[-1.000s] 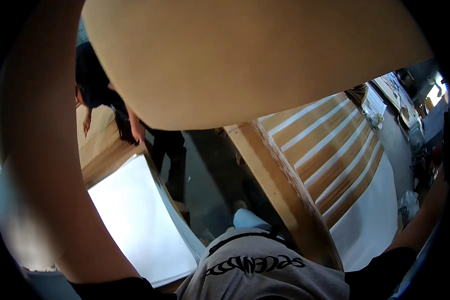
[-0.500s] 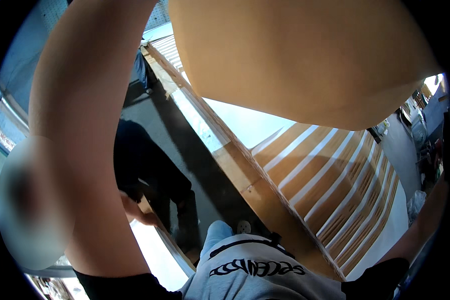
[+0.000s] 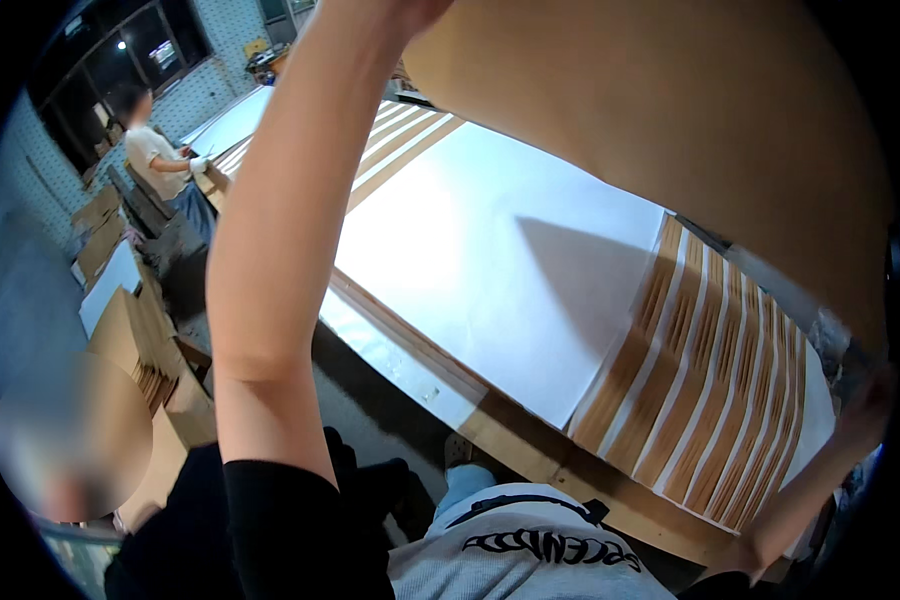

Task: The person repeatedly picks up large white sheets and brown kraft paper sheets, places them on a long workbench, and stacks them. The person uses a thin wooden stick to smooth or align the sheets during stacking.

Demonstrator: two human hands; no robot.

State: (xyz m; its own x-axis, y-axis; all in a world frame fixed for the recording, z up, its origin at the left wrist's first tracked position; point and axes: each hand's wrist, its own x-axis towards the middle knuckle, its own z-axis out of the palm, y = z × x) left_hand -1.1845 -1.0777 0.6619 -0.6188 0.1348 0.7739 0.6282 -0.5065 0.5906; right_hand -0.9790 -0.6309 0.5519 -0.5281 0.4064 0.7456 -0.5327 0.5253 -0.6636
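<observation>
A large brown cardboard sheet [image 3: 670, 110] hangs in the air in front of me, filling the upper right. My left hand [image 3: 425, 12] grips its left edge at the top of the picture; the fingertips are cut off. Far right, my right hand [image 3: 868, 400] is dim and blurred by the sheet's lower right edge, holding it there. Beneath the raised sheet lies a smooth white sheet [image 3: 470, 260] on the worktable, with a dark pointed shadow across it. Overlapping brown strips with white bands [image 3: 700, 380] are fanned out to its right.
The table's wooden front edge [image 3: 530, 445] runs close to my waist. More striped strips [image 3: 400, 140] lie beyond the white sheet. A person [image 3: 160, 165] in a light shirt stands at the far left end. Cardboard pieces [image 3: 135, 340] lean at the left, and a dark-clothed person [image 3: 185, 520] is close beside me.
My view has swung toward the far left, bringing the white sheet and the distant person into sight. The held cardboard sheet has shifted to the upper right, with both arms still raised.
</observation>
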